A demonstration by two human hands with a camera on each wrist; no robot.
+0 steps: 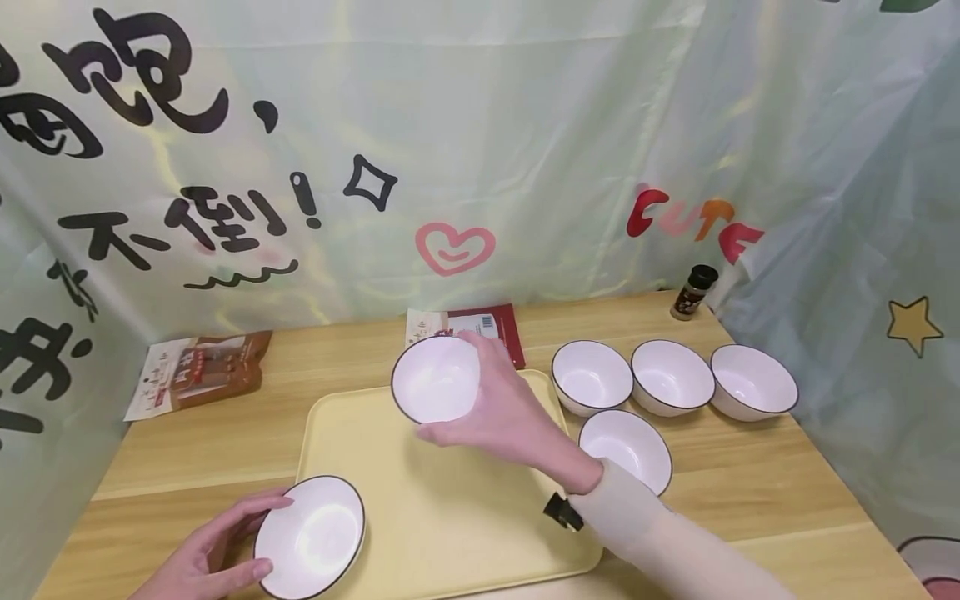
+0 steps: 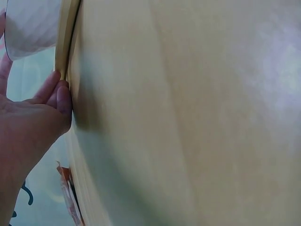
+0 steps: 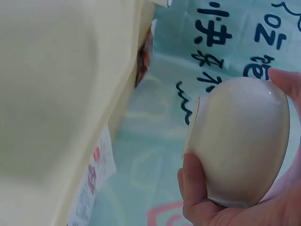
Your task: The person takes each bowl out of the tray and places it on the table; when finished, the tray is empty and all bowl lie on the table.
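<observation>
My right hand [image 1: 517, 408] holds a white bowl [image 1: 435, 379] with a dark rim over the back of the yellow tray [image 1: 465, 517]. In the right wrist view, fingers and thumb clasp the sides of this bowl [image 3: 242, 141]. At the tray's front left corner, my left hand [image 1: 202, 554] grips a matching bowl [image 1: 311, 537], its thumb and fingers spread on the left side. The left wrist view shows this hand [image 2: 30, 117] below the bowl [image 2: 33, 28], its lower fingers at the tray's edge.
Right of the tray, three bowls [image 1: 671, 375] stand in a row, with one more bowl [image 1: 626, 450] in front, partly behind the right sleeve. A red packet [image 1: 506, 329] and a brown packet [image 1: 202, 371] lie at the back. A black-capped jar [image 1: 692, 293] stands in the far right corner.
</observation>
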